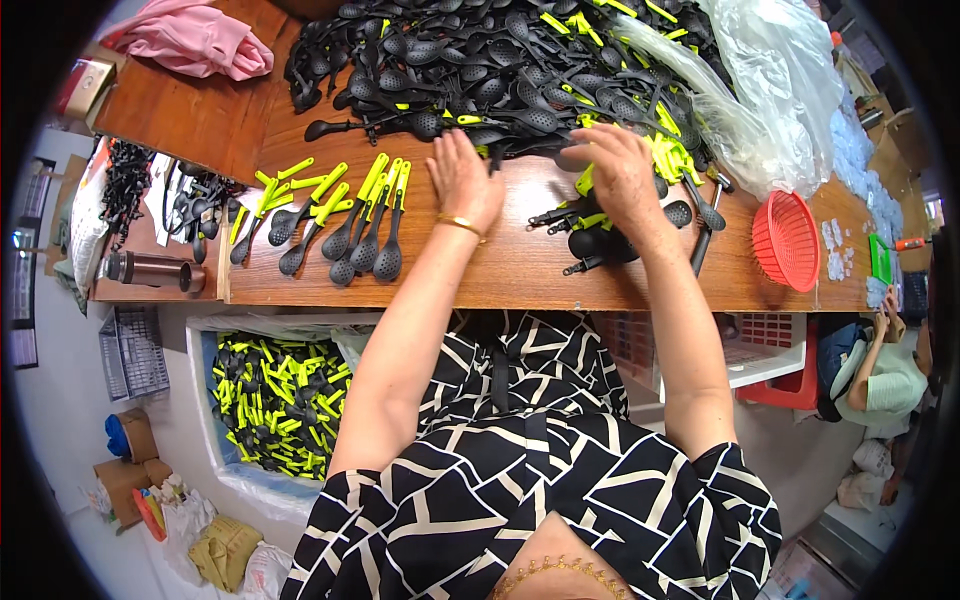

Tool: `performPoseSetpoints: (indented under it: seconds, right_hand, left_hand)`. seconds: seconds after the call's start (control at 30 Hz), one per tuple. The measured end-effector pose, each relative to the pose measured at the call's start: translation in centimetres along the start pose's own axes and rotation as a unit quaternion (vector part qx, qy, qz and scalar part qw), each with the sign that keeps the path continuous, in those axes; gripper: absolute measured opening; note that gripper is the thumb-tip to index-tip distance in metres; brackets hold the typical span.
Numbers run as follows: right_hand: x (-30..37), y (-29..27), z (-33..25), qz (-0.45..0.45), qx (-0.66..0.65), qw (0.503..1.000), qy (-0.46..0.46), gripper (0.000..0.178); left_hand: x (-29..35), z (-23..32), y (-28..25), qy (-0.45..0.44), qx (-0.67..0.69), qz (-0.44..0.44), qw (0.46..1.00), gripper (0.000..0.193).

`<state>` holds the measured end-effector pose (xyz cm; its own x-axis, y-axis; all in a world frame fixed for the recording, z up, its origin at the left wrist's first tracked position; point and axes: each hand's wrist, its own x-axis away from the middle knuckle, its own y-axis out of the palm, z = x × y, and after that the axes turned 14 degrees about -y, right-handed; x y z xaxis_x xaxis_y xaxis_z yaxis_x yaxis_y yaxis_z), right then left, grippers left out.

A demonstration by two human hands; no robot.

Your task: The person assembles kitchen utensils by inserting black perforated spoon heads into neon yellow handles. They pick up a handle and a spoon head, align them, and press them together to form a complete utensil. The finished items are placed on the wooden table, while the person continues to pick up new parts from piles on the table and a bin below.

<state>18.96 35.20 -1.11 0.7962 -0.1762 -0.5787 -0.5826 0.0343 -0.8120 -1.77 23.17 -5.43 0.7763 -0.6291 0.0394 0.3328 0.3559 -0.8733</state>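
My left hand (pixel 465 185) reaches to the near edge of a pile of black utensils (pixel 480 75), its fingers stretched out and holding nothing visible. My right hand (pixel 625 185) is over a loose bunch of black utensils with lime-green parts (pixel 590 243). Its fingers are loosely bent and apart; what lies under the palm is hidden. Lime-green handles (pixel 672 158) lie heaped just right of that hand. Left of my left forearm, black slotted spoons with lime-green handles (pixel 365 225) are laid side by side near the table's front edge.
A red plastic basket (pixel 786 240) stands at right, near clear plastic bags (pixel 775 90). Below the table at left, a lined bin (pixel 205 400) holds many green-and-black pieces. A brown flask (pixel 150 270) and pink cloth (pixel 195 38) lie left. Another person (pixel 890 370) sits far right.
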Motion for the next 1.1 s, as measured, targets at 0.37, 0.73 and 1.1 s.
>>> performPoseSetpoints:
  seconds: [0.37,0.73,1.1]
  right_hand:
    - [1.2,1.6,2.2,-0.013,-0.061,0.996,0.058,0.035]
    - [1.1,0.0,1.2,-0.073,-0.04,0.995,0.063,0.045]
    - [-3.6,4.1,1.9,-0.106,0.089,0.99,0.029,0.024]
  left_hand:
    - [5.9,2.9,3.9,0.143,0.41,-0.136,0.891,0.042]
    - [-4.6,-0.8,-1.8,0.246,-0.067,0.127,0.958,0.027]
    - [0.6,0.7,-0.1,0.299,0.137,-0.017,0.944,0.041]
